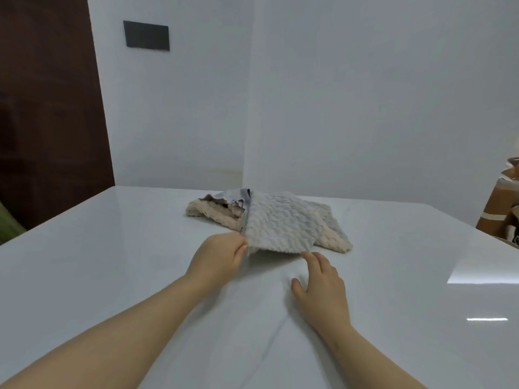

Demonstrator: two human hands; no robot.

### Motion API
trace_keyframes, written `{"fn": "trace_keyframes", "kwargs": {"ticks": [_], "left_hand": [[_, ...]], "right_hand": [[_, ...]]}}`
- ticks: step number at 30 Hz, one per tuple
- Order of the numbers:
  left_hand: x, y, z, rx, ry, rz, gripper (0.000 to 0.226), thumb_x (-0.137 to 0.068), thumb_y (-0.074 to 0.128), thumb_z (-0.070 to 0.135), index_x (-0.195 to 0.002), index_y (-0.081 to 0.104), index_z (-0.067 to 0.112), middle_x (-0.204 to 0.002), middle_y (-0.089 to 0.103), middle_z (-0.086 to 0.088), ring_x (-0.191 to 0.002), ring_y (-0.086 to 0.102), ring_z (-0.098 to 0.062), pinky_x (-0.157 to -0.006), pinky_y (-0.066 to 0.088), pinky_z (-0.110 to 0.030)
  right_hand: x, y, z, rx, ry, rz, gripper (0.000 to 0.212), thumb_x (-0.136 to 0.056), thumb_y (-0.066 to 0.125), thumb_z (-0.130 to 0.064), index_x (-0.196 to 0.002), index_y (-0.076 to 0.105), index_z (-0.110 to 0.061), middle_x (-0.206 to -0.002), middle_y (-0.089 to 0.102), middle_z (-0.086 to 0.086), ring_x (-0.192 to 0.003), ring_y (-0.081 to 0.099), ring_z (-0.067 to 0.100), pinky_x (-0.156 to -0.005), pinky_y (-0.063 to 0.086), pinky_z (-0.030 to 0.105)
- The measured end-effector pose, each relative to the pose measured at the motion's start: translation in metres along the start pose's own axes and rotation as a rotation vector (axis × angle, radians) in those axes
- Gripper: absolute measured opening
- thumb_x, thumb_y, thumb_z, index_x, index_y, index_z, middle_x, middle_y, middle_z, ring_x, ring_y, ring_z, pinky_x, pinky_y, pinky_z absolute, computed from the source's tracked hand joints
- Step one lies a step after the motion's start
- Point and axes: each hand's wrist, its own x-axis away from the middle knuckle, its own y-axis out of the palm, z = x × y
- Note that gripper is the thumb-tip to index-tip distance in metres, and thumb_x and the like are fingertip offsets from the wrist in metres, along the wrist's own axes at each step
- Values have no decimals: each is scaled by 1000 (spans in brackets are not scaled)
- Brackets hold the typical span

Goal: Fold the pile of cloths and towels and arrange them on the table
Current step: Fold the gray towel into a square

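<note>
Left grip (222, 259) pinching edge of grey bumpy cloth (278, 226), right grip (320, 287) spread, cream towel (217, 213) beneath

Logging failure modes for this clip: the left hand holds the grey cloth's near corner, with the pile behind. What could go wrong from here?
The left hand pinches only one near corner of the grey cloth, which lies over the beige towel; pulling may drag the towel along and scatter the pile.
The right hand lies open by the other corner, gripping nothing, so the cloth may sag or twist when lifted.
</note>
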Motion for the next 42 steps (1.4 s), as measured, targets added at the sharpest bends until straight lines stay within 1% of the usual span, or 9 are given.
{"fn": "trace_keyframes", "kwargs": {"ticks": [5,11,15,18,21,29,35,39,42], "left_hand": [[41,16,-11,7,-20,-142,36,-90,30,33,-86,58,11,-85,62,-1,-81,53,-18,-69,37,-27],[31,19,-22,-13,-34,-117,30,-94,36,32,-105,59,16,-102,65,3,-95,58,-18,-72,35,-23],[13,31,-31,9,-36,-213,40,-93,38,40,-127,50,25,-128,54,11,-117,50,-10,-93,36,-22],[1,35,-37,19,-105,-295,57,-81,23,54,-122,54,29,-121,58,10,-119,49,-10,-98,35,-25],[-13,40,-47,80,-253,-238,32,-92,36,39,-112,60,33,-114,63,11,-112,54,-12,-96,38,-30],[-44,60,-54,-213,-316,-330,43,-91,34,55,-133,36,45,-142,37,17,-132,31,-16,-102,24,-37],[-49,61,-51,-57,-279,-226,9,-88,49,30,-92,56,28,-108,61,8,-111,48,-18,-88,33,-32],[-41,55,-51,-12,-379,-161,15,-92,47,30,-89,57,19,-98,63,1,-99,54,-22,-82,42,-35],[-28,44,-56,95,-508,-46,14,-92,47,27,-81,51,18,-79,58,2,-81,54,-21,-71,41,-33]], "right_hand": [[9,1,-4,-6,-50,-20,54,-90,44,-27,-141,27,-26,-147,28,-8,-130,33,15,-104,26,27],[-7,10,-4,86,-34,-97,55,-90,41,-28,-142,23,-26,-150,24,-7,-132,30,19,-104,26,33],[-30,20,-1,109,6,-141,50,-91,38,-30,-140,28,-26,-147,30,-6,-132,30,19,-104,26,36],[-51,27,0,128,1,-169,41,-90,38,-29,-131,40,-25,-139,40,-5,-128,33,20,-101,26,36],[-72,37,-1,144,-17,-182,36,-89,40,-22,-125,46,-23,-133,46,-1,-124,36,24,-98,27,36],[-100,54,6,175,-68,-82,41,-88,41,-14,-124,47,-32,-127,48,-4,-120,36,25,-94,29,33],[-100,55,4,214,-125,12,39,-85,45,-14,-116,53,-36,-126,48,-12,-116,32,21,-91,16,30],[-95,54,0,287,-138,44,34,-84,48,-17,-111,60,-35,-140,40,-10,-131,25,26,-96,2,34],[-91,52,-3,262,-202,34,34,-78,46,-16,-104,64,-27,-127,55,-9,-131,32,25,-97,4,35]]}}
